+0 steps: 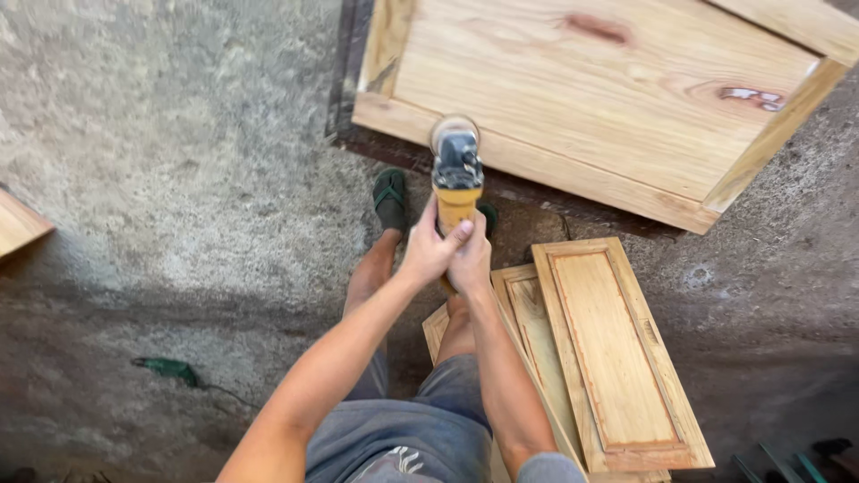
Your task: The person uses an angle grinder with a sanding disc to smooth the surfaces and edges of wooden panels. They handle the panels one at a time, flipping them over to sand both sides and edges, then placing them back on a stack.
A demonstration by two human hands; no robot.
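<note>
Both my hands grip the yellow body of an angle grinder [457, 175]. My left hand [428, 249] wraps it from the left and my right hand [471, 260] from the right, thumbs touching. The grinder's grey head and disc rest on the near frame rail of a large wooden panelled door [626, 98] that lies flat in front of me. My legs stand below, feet in green sandals [390, 199].
Two smaller wooden cabinet doors [617, 358] are stacked on the concrete floor by my right leg. A green tool with a cable [170, 368] lies on the floor at the left. A wooden board's corner [18, 224] shows at the left edge.
</note>
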